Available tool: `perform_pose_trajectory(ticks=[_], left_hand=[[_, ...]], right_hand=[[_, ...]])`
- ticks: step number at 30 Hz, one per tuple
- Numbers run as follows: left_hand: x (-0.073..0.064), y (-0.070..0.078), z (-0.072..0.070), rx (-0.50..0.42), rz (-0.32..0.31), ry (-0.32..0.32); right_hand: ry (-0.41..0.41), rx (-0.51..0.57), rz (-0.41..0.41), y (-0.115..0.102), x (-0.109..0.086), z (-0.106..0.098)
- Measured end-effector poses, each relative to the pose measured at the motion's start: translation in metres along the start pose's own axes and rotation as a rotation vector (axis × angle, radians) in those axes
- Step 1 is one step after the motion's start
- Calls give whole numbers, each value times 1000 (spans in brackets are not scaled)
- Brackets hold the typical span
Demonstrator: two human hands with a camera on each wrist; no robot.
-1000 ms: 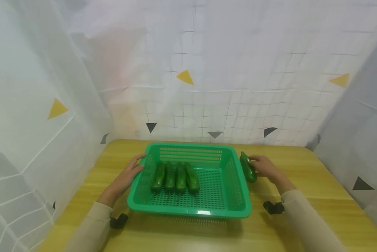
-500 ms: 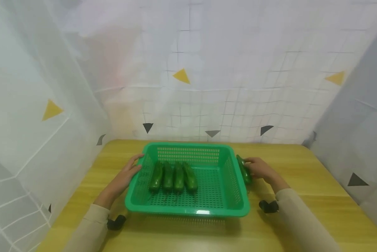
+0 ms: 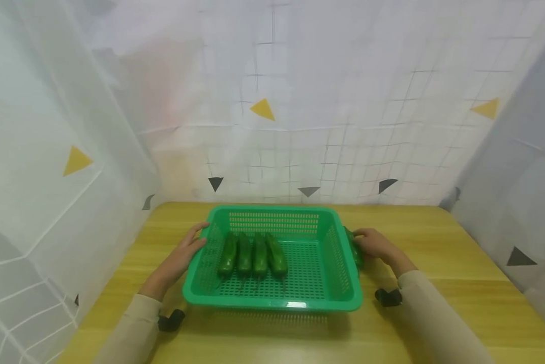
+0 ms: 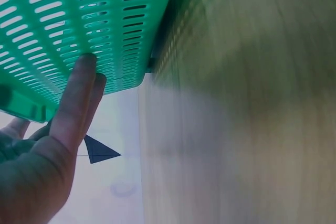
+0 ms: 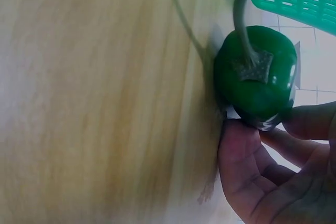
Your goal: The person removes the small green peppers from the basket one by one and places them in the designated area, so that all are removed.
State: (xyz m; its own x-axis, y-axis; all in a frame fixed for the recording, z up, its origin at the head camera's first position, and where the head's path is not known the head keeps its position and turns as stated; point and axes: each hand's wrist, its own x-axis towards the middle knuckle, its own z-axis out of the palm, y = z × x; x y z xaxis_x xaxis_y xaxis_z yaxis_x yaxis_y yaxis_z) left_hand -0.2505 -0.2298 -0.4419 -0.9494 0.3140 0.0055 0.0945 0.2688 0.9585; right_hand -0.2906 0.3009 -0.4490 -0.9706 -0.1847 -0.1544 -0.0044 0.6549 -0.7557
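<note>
A green perforated plastic basket [image 3: 263,303] stands on the table with several long green peppers [image 3: 260,255] side by side in its left part, stems toward me. My left hand [image 3: 183,258] rests against the basket's left side. In the left wrist view its straight fingers [image 4: 79,93] touch the outer wall. Just outside the basket's right wall, my right hand [image 3: 376,245] holds another green pepper [image 5: 257,82] low at the table. Thumb and curled fingers touch its side, and its curved stem faces the right wrist camera. In the head view, basket and hand partly hide this pepper.
The wooden table [image 3: 418,222] extends on both sides of the basket and in front of it. White patterned sheeting [image 3: 272,151] hangs behind the table and at both sides. Dark wrist devices [image 3: 170,321] sit by both sleeves.
My right hand and its pepper have shifted slightly left, close against the basket's right wall, and less of the pepper shows. The left hand, the basket and the peppers inside stay in place.
</note>
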Motion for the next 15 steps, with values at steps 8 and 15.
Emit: perform_pose_trajectory(ticks=[8,15], left_hand=[[-2,2,1,2,0,-13],[1,2,2,-14,1,-13]], right_hand=[[28,-22,-2,0,-1,-2],[115,-77,-88,-13,-5,-12]])
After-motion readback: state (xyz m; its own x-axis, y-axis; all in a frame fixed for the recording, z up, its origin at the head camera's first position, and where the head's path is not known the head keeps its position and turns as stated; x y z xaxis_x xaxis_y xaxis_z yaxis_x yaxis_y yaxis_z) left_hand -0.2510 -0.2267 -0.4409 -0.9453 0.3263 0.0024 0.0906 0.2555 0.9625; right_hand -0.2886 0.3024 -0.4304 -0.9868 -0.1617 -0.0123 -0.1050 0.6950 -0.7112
